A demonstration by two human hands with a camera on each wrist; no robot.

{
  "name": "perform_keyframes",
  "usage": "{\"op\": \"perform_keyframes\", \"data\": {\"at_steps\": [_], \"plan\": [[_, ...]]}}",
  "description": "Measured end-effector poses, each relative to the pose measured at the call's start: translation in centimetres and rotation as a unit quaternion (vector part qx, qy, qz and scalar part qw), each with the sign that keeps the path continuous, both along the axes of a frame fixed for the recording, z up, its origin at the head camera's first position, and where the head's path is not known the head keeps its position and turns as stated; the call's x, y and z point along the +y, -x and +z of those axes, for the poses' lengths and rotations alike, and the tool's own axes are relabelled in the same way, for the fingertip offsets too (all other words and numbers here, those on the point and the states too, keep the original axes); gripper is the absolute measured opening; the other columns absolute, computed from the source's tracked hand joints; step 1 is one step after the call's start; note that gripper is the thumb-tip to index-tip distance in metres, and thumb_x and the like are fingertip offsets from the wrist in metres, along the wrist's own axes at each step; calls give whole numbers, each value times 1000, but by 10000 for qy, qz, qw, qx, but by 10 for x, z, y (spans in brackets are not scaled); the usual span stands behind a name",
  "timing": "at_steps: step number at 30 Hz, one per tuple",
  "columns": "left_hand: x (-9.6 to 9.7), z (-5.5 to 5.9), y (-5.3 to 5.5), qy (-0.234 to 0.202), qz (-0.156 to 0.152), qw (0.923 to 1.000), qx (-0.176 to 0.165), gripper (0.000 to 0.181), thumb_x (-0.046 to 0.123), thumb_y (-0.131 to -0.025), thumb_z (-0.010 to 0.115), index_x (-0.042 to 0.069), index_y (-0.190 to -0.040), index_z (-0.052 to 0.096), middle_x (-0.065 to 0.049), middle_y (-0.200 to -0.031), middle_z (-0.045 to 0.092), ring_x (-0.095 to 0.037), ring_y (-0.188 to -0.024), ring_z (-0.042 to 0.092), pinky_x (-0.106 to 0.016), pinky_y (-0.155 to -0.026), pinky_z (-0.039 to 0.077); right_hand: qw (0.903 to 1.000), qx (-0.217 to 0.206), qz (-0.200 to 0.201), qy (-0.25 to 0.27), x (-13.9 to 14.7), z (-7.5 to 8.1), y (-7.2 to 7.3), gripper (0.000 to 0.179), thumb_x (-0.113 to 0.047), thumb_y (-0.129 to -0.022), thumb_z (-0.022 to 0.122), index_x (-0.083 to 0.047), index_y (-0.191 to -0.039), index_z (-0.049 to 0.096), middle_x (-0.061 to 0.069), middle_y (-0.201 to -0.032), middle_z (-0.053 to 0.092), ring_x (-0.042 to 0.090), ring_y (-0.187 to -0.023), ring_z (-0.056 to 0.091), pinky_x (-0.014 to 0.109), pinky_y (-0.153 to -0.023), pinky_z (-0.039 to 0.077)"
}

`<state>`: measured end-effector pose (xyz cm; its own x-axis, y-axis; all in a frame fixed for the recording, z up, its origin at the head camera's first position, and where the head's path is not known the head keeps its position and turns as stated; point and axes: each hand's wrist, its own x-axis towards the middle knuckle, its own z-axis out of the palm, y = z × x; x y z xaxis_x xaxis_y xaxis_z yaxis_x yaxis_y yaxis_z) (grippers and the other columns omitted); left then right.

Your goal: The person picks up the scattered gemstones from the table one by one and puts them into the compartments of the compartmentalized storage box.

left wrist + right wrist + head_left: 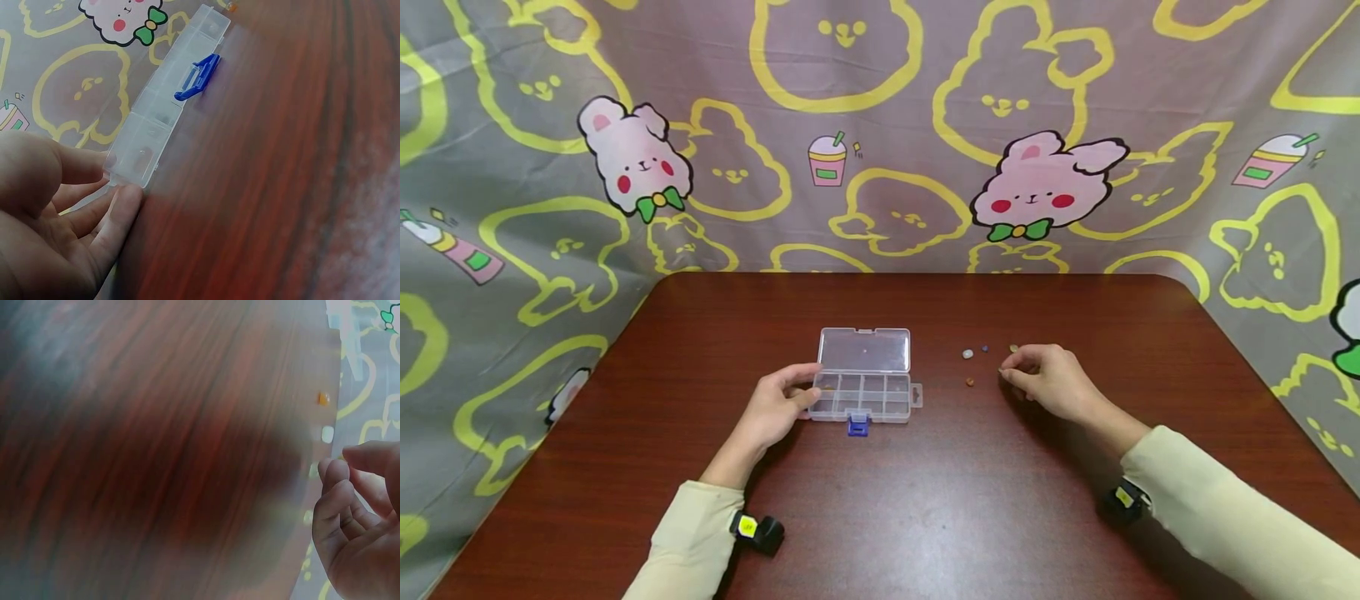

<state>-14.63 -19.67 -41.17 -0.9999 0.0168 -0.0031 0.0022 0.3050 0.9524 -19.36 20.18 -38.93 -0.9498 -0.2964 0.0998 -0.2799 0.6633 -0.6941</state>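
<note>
A clear plastic compartment box [872, 407] stands on the table with its lid [865, 350] raised at the back and a blue latch [858, 427] in front. My left hand [778, 404] grips the box's left end between thumb and fingers. Something small and orange-brown lies in a left compartment. To the right of the box, my right hand [1052, 382] pinches a tiny bead [342, 457] between thumb and fingertip, mostly covered by them. Near that hand lie a white bead [967, 354], a blue bead [985, 348], a yellow-green bead [1013, 348] and an orange bead [970, 382].
The brown wooden table [940, 500] reaches back to a patterned cloth [895, 142] hanging behind and at both sides. A clear hanging tab [917, 395] sticks out from the box's right end. Each wrist carries a small black camera [767, 534].
</note>
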Motion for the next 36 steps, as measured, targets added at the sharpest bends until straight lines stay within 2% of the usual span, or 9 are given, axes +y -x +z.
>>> {"op": "perform_keyframes", "data": {"at_steps": [5,20,36], "plan": [[-1,-1,0,-23,-17,10000,4,38,-5,-94,63,-5,-132,61,-27,-128,62,-17,-83,64,-26,-63,55,10000,57,-2,-7,-6,-2,1,4,-9,-91,72,-5,-91,73,3,-58,61,14,-52,55,25,-48,41],[0,2,-1,-66,18,10000,14,38,-5,-94,64,-5,-132,61,-27,-128,62,-21,-84,65,-26,-63,55,9997,-116,111,200,-24,-2,1,4,-8,-89,74,-4,-91,74,4,-61,64,16,-53,56,26,-48,44],[1,4,-1,-76,28,10000,21,38,-5,-94,64,-6,-132,61,-27,-128,62,-21,-84,63,-25,-62,54,9991,35,255,334,-47,-2,1,4,-7,-86,77,-5,-88,73,3,-68,67,13,-50,56,25,-47,43]]}}
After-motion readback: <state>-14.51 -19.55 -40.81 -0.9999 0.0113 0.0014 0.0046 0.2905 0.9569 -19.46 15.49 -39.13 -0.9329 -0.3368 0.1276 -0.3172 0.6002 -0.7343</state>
